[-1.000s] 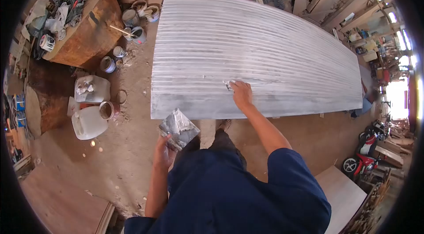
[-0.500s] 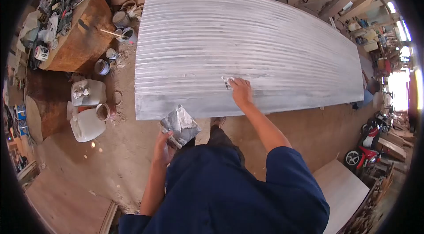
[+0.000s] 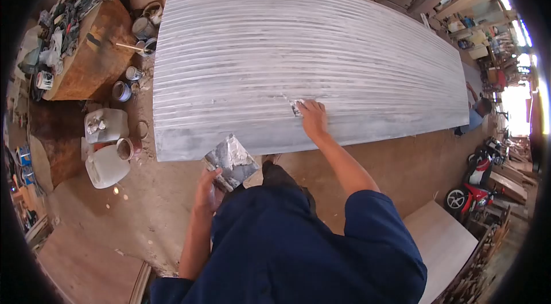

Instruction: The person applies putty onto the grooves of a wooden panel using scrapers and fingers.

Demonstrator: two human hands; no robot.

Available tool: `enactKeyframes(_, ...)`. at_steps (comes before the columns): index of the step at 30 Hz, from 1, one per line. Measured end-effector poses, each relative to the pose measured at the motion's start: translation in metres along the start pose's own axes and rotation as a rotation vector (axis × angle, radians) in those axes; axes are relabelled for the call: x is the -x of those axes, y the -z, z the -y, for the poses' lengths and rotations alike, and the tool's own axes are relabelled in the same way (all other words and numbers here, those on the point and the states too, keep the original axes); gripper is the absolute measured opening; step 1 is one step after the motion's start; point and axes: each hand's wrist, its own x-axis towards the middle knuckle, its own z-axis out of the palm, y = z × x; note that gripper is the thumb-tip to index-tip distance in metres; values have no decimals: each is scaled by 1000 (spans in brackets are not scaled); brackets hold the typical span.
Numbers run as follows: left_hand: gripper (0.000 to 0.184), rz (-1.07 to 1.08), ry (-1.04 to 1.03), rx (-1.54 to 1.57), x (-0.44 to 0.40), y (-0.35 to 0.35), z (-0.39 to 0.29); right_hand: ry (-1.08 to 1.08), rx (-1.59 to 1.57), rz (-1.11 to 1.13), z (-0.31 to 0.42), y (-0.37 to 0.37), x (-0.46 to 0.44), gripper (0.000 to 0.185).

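Note:
A long white-grey panel with raised ribs (image 3: 247, 63) lies in front of me, its near border flat and smooth. On the lower ribs rests my right hand (image 3: 314, 117), its fingers closed on a small flat scraper (image 3: 296, 109) smeared with pale paste. Only the scraper's left part shows beside my fingertips. In my left hand (image 3: 209, 189) is a square putty board (image 3: 232, 160), tilted near the panel's front edge, with my thumb over its rim. White putty (image 3: 235, 149) sits on its upper face.
Paint cans (image 3: 121, 91) and plastic jugs (image 3: 107, 164) stand on the floor at left, beside a large wood block (image 3: 97, 46) piled with rags. Flat boards (image 3: 92, 258) lie at lower left. A red motorbike (image 3: 473, 192) and another person (image 3: 476, 116) are at right.
My right hand with the scraper has slid rightward along the panel's ribs. The view has shifted along with my body; my left hand keeps its hold on the putty board.

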Motion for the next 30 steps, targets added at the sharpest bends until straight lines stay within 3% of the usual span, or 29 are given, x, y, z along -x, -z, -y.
enactKeyframes(16,52,-29,33,-37,-31,-67,52,-61,-17,65,-89,31,24,49)
enactKeyframes(21,52,19,76,-61,-40,-76,68,-40,55,16,-120,35,37,43)
enactKeyframes(25,51,-63,50,-57,-47,-93,73,-59,89,-38,-145,38,32,38)
enactKeyframes(30,51,-32,76,-46,-48,-99,81,-66,63,19,-163,47,54,43)
